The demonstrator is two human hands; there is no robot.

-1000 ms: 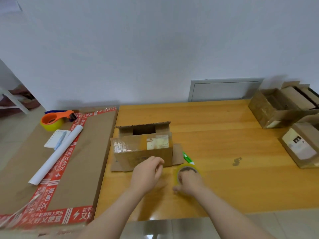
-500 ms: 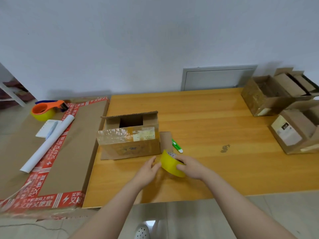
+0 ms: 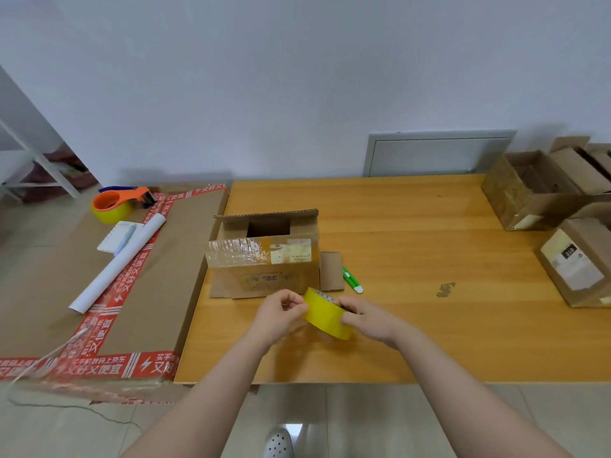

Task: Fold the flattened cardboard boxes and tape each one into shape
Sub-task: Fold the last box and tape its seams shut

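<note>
The yellow tape roll, flat on the table a second ago, is now up off the wood, held tilted between both hands near the table's front edge. The right hand grips it, fingers curled over its rim. The left hand pinches at the roll's left side with bent fingertips. The cardboard box stands just behind, top flaps open, toward the table's left edge. A green cutter lies beside its right flap.
</note>
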